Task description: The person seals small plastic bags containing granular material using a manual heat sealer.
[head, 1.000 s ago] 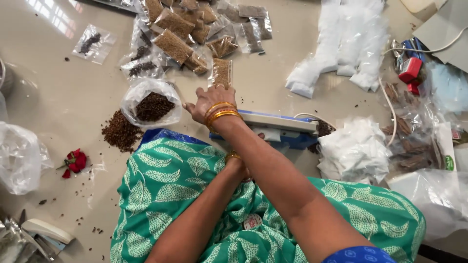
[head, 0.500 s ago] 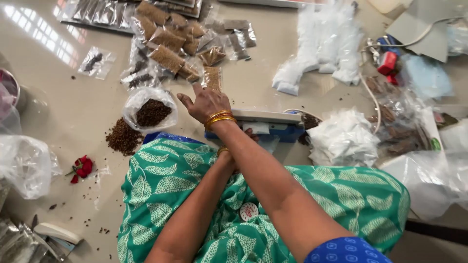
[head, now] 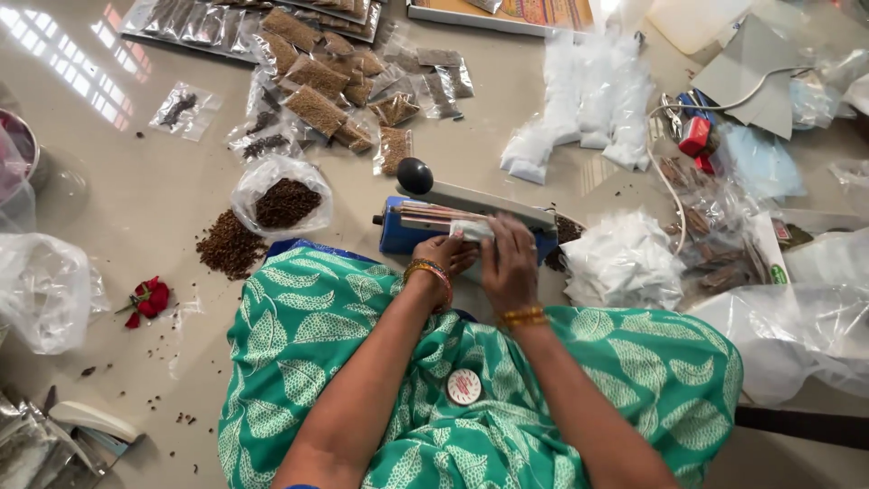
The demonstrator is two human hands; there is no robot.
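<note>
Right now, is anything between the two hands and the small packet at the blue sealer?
Nothing visible. The left hand and right hand both already touch the small clear packet, which lies on the blue heat sealer under its raised arm.

- The left hand point(head: 441, 254) lies close in front of the body, fingers curled inward, with gold and red bangles around its wrist.
- The right hand point(head: 509, 263) sits just beside it, back upward, fingers bent forward, gold bangles at the wrist.
- Both bare forearms reach forward from the bottom edge and converge towards the hands.
</note>
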